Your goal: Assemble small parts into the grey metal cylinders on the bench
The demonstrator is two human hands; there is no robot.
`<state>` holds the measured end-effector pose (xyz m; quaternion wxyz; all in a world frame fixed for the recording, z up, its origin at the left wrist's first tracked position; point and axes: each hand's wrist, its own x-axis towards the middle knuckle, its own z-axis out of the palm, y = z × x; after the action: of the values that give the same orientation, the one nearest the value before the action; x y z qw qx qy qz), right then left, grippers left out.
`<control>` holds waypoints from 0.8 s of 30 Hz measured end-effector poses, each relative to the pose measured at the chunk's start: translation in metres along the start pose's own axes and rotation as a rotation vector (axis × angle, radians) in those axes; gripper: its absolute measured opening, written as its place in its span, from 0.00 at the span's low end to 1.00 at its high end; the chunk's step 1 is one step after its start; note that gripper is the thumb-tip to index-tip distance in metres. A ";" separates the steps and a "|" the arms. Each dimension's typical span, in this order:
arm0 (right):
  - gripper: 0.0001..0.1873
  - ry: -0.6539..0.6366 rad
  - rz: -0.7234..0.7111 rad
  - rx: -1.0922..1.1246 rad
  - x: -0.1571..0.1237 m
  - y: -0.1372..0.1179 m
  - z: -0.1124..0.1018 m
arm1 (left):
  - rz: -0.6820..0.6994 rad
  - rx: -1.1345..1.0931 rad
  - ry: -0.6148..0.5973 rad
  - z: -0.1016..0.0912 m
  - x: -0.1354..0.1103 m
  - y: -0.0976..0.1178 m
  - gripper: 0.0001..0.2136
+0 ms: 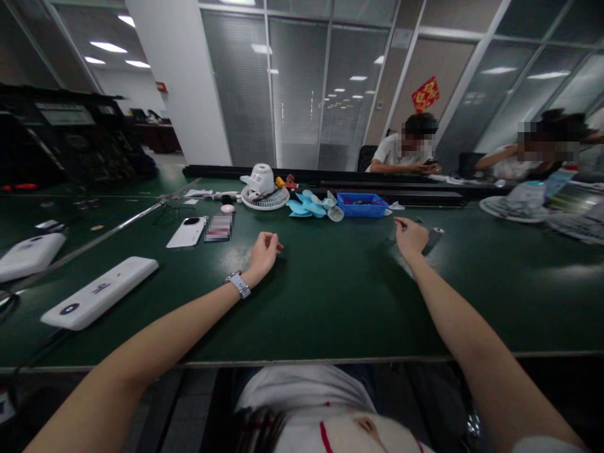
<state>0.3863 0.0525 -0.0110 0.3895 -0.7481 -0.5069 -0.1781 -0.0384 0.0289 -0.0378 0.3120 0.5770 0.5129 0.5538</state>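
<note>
My left hand (264, 253), with a watch (238, 284) on its wrist, is over the green table. Its fingers are loosely bent, a little apart, and nothing shows in them. Farther right, my right hand (412, 238) has its fingers curled in with the tips pressed together; what they hold, if anything, is too small to tell. Beside it, partly hidden by the hand, lies a grey metallic piece (436, 235). Beyond my hands lie light-blue fan blades (309, 204) and a blue tray (363, 209) with small parts inside.
A white fan housing with grille (265, 196) sits at the back. To the left are a white phone (186, 233), a small pink round thing (227, 208) and a long white device (101, 292). More fan parts (516, 204) stand at right. Two people (401, 154) sit across.
</note>
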 end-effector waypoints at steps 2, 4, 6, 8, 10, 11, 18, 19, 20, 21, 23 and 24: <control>0.20 0.017 0.016 -0.002 0.001 0.000 0.000 | 0.003 0.004 0.000 0.000 0.000 0.000 0.13; 0.20 0.020 0.038 -0.003 0.003 0.001 0.000 | 0.004 0.007 -0.002 0.001 -0.001 0.001 0.13; 0.20 0.013 0.048 0.008 0.003 0.002 0.000 | -0.003 0.004 -0.002 0.001 -0.002 0.003 0.13; 0.19 0.009 0.040 0.021 0.003 0.003 0.000 | -0.010 0.001 -0.001 0.000 -0.002 0.004 0.13; 0.19 0.017 0.029 0.033 0.002 0.003 -0.001 | -0.010 0.005 -0.003 0.000 -0.002 0.004 0.13; 0.19 0.022 0.023 0.042 0.002 0.004 -0.001 | -0.009 0.007 -0.004 0.000 -0.002 0.004 0.13; 0.16 0.050 0.085 0.067 0.003 0.003 0.000 | 0.000 0.019 -0.016 -0.001 -0.002 0.004 0.12; 0.15 0.059 0.097 0.071 0.003 0.003 0.000 | 0.003 0.020 -0.017 -0.001 -0.002 0.004 0.12; 0.15 0.071 0.107 0.077 0.003 0.003 0.001 | 0.004 0.019 -0.019 -0.001 -0.002 0.004 0.12; 0.15 0.085 0.114 0.085 0.004 0.003 0.001 | 0.003 0.018 -0.019 -0.002 -0.003 0.005 0.12; 0.14 0.105 0.123 0.098 0.004 0.005 0.003 | -0.001 0.024 -0.019 -0.002 -0.003 0.005 0.12; 0.14 0.109 0.126 0.101 0.005 0.005 0.004 | -0.004 0.029 -0.019 -0.002 -0.003 0.005 0.12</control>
<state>0.3924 0.0573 -0.0123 0.4641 -0.7472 -0.4452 -0.1677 -0.0387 0.0242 -0.0335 0.3096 0.5856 0.5189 0.5404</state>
